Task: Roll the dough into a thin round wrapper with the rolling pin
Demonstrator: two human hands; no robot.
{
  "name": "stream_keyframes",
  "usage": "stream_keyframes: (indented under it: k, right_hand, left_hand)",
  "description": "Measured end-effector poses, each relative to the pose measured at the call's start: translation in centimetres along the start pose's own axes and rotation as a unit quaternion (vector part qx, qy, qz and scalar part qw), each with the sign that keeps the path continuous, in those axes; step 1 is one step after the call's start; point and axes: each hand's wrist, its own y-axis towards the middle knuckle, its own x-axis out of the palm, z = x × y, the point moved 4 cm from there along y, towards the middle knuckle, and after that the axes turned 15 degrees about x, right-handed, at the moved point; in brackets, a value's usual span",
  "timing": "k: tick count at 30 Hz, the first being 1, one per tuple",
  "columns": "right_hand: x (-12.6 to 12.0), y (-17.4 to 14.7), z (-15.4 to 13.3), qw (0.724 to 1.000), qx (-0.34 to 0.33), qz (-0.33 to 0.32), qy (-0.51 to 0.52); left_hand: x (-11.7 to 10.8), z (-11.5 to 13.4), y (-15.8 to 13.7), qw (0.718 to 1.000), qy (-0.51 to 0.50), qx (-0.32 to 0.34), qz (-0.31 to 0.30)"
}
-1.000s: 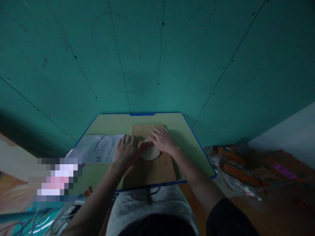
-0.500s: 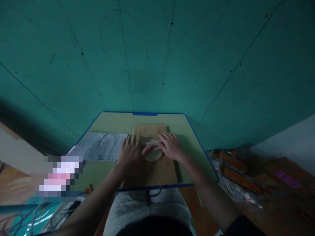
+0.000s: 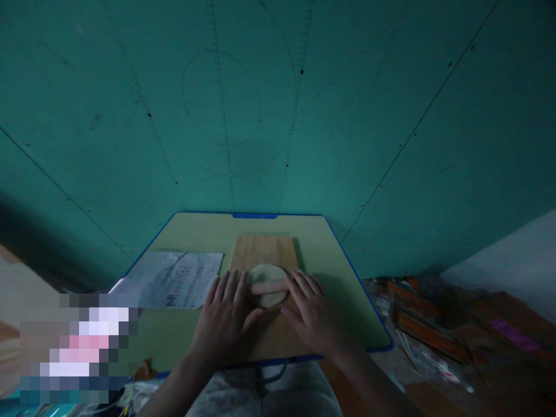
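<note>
A short rolling pin (image 3: 270, 286) lies crosswise on a round, flat sheet of dough (image 3: 266, 270). Beneath the dough is a wooden board (image 3: 266, 249). My left hand (image 3: 223, 313) rests over the pin's left end, fingers stretched forward and thumb out to the side. Over the right end lies my right hand (image 3: 315, 315), its fingers also extended rather than wrapped round the pin. Both ends of the pin are hidden under the hands.
The board lies on a pale-topped table (image 3: 204, 229) with a blue edge, against a green wall (image 3: 347, 116). A printed sheet (image 3: 174, 281) is on the table's left side. Cardboard (image 3: 499, 313) and plastic-wrapped items (image 3: 428, 330) are on the floor at right.
Both hands have drawn back toward me, and the rolling pin now lies across the middle of the dough. The camera view has tilted up slightly.
</note>
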Motion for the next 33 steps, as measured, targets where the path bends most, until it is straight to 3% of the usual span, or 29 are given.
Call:
stream_keyframes:
  k: [5, 9, 12, 16, 19, 22, 28, 30, 33]
  right_hand:
    - [0.0, 5.0, 0.1, 0.997, 0.046, -0.045, -0.03]
    - [-0.3, 6.1, -0.3, 0.989, 0.112, -0.076, -0.054]
    - [-0.7, 3.6, -1.3, 0.992, 0.098, -0.079, -0.031]
    - [-0.6, -1.0, -2.9, 0.993, 0.061, -0.103, 0.002]
    - [-0.3, -2.4, -3.3, 0.992, 0.051, -0.115, 0.011]
    - [-0.3, -0.9, -2.5, 0.993, 0.044, -0.112, 0.013]
    - [-1.3, 3.8, -0.6, 0.984, 0.115, -0.131, -0.029]
    - [-1.3, 3.4, -1.3, 0.978, 0.129, -0.156, -0.04]
    - [-0.8, 1.0, -3.2, 0.979, 0.095, -0.171, -0.048]
  left_hand:
    - [2.1, -4.2, 5.5, 0.996, -0.03, -0.036, -0.079]
    - [2.4, -5.9, 9.1, 0.994, -0.051, -0.053, -0.077]
    - [2.4, -5.8, 8.4, 0.995, -0.051, -0.066, -0.063]
    - [2.4, -5.0, 4.3, 0.993, -0.096, -0.042, -0.05]
    - [2.3, -4.8, 2.3, 0.991, -0.108, -0.049, -0.063]
    - [2.4, -4.9, 3.7, 0.988, -0.104, -0.059, -0.102]
    - [3.7, -5.6, 10.9, 0.981, -0.082, -0.089, -0.151]
    - [4.3, -5.9, 11.9, 0.981, -0.088, -0.087, -0.147]
    - [5.2, -6.6, 11.1, 0.982, -0.096, -0.079, -0.141]
